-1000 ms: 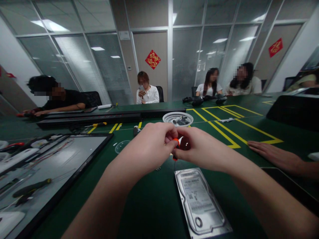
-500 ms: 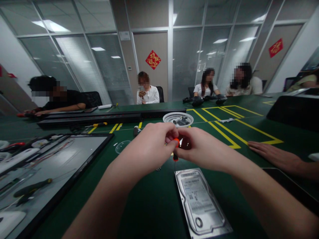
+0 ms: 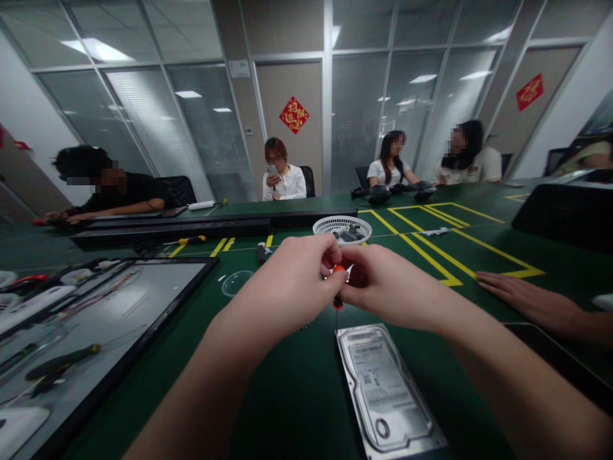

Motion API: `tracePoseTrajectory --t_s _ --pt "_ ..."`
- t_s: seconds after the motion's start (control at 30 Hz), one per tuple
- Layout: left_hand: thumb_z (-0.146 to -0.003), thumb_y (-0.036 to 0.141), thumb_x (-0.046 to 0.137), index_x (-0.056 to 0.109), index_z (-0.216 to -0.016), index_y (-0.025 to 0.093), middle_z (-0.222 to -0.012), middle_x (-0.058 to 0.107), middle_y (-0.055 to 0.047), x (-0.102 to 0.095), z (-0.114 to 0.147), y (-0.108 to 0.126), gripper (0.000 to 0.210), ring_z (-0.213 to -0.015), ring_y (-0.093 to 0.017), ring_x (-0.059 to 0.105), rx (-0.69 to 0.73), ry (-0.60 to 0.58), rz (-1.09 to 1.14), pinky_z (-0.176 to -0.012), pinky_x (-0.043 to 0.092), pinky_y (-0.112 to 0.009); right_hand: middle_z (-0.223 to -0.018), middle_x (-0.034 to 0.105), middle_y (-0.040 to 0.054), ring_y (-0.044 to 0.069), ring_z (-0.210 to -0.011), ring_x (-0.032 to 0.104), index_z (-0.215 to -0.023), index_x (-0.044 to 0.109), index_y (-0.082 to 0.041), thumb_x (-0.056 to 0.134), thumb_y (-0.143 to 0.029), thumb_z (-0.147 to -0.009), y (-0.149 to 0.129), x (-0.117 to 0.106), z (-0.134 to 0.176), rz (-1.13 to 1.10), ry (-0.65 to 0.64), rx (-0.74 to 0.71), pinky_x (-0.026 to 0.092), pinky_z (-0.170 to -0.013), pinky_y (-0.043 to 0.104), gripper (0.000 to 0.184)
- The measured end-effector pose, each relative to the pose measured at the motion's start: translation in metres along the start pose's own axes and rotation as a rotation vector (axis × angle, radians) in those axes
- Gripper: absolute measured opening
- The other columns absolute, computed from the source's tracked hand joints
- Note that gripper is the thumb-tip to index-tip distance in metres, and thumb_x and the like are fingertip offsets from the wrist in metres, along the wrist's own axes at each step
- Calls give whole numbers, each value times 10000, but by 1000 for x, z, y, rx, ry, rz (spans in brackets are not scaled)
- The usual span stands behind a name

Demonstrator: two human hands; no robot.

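Observation:
A silver hard drive [image 3: 385,390] lies label side up on the green table, directly below my hands. Between my fingers stands a small screwdriver [image 3: 338,301] with an orange and black handle, its thin shaft pointing down to the drive's far left corner. My left hand [image 3: 301,275] pinches the handle with thumb and fingers from the left. From the right, the fingers of my right hand [image 3: 383,281] are closed on the same handle. My fingers hide much of the handle. Whether the tip sits in a screw is too small to tell.
Beyond my hands stands a white basket [image 3: 342,231] of small dark parts. A framed panel [image 3: 158,287] with tools lies left, near a clear round dish [image 3: 237,283]. Another person's hand [image 3: 527,297] rests at right. Several people sit across the table.
The screwdriver's handle has turned slightly between my fingers, and my left thumb has shifted a little. The hard drive stays in place.

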State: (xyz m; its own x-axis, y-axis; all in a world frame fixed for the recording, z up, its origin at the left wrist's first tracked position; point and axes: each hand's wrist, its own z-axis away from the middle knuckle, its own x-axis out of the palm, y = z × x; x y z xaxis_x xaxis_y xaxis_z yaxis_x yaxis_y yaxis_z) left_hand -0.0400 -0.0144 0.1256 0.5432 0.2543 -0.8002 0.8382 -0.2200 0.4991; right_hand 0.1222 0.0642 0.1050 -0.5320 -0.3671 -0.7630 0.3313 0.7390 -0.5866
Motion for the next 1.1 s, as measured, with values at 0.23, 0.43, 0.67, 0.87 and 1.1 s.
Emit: tracePoseTrajectory --t_s 0.23,0.43,0.67,0.87,1.1 --pt "-869 276 657 685 -866 206 -806 703 -7 0 0 -1 75 -699 -160 635 5 -31 -24 -602 447 -265 -815 738 27 189 -717 665 -892 684 -201 677 -222 -825 0 1 0 39 4 19 409 -580 274 70" --pt "-877 247 643 699 -922 206 -869 723 -25 -3 2 0 82 -751 -170 652 7 -23 9 -676 483 -275 -851 742 24 177 -709 662 -979 677 -201 641 -157 -830 0 0 0 9 3 16 417 -586 268 159" --pt "-871 280 663 695 -882 200 -824 711 -19 -1 1 2 86 -706 -162 639 0 -32 -4 -635 462 -263 -856 741 21 195 -763 670 -886 656 -209 685 -169 -805 0 0 0 37 13 9 432 -636 273 94" --pt "-869 240 653 701 -931 205 -911 727 -34 -2 1 0 85 -798 -180 651 30 7 -19 -708 488 -281 -922 748 22 177 -760 676 -1018 639 -216 657 -163 -832 2 3 0 -12 24 -11 436 -625 259 194" --pt "-869 301 664 688 -875 198 -811 702 -16 -1 1 1 106 -703 -163 629 5 -20 -27 -605 439 -260 -843 736 27 191 -752 670 -892 657 -209 667 -178 -829 2 2 0 31 10 8 431 -620 266 71"
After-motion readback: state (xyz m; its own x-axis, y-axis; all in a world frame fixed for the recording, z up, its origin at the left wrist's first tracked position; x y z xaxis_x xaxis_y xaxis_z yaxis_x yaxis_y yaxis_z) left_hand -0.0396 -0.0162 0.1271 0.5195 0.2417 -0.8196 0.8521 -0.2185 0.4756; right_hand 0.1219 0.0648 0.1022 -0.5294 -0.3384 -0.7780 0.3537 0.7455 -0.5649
